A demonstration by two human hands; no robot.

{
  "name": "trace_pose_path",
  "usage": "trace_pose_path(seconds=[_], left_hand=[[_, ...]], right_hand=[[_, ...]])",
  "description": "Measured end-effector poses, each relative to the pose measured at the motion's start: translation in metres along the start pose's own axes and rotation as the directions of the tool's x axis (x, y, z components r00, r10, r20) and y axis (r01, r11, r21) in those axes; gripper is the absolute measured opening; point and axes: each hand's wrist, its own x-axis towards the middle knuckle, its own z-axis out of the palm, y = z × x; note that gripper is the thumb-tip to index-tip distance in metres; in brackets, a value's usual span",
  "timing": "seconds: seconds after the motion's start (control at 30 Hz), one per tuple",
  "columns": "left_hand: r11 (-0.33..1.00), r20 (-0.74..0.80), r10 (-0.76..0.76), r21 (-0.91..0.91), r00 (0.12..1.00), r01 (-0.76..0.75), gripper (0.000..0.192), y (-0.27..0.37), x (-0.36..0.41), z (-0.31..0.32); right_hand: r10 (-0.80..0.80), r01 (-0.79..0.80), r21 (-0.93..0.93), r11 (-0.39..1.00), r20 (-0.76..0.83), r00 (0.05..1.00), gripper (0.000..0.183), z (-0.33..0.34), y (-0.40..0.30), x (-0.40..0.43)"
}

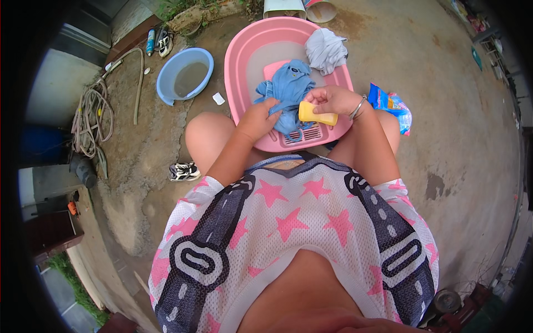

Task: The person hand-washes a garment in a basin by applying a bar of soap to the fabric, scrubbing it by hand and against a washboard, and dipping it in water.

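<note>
In front of me sits a pink plastic tub (234,70) with a built-in ribbed washboard (314,134) at its near end and cloudy water (266,54) at its far end. A wet blue garment (293,81) with a drawstring lies bunched over the board. My left hand (259,118) grips the garment's left side. Between the fingers of my right hand (337,101) is a yellow waisted bar (317,114) that looks like laundry soap, held over the garment's right edge. A whitish cloth (327,50) hangs bunched over the tub's far right rim.
On the left stands a blue basin (164,79) with some water in it. A blue and pink plastic packet (391,106) lies right of the tub. Farther left are a coiled hose (93,112), a spray can (150,41) and sneakers (165,45). Another sneaker (184,171) lies by my left knee.
</note>
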Motion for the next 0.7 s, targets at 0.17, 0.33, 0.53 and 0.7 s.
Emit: trace_pose_path(seconds=[0.17,0.33,0.53,0.7], left_hand=[[0.997,0.007,-0.032,-0.065,0.999,0.032,0.026,-0.005,0.008,-0.001],[0.998,-0.006,-0.031,-0.053,1.0,0.03,0.025,-0.004,0.008,-0.003],[0.998,-0.008,-0.035,-0.048,0.999,0.034,0.024,-0.003,0.008,-0.004],[0.999,-0.023,-0.014,-0.041,1.0,0.013,0.017,-0.003,0.014,-0.011]], right_hand=[[0.131,-0.116,-0.243,0.963,0.046,0.99,0.029,0.025,0.004,0.014],[0.12,-0.087,-0.368,0.926,0.067,0.99,0.025,0.032,-0.007,0.014],[0.155,-0.124,-0.375,0.919,0.054,0.986,0.022,0.034,-0.016,0.011],[0.127,-0.083,-0.378,0.922,0.092,0.988,0.021,0.031,-0.004,0.016]])
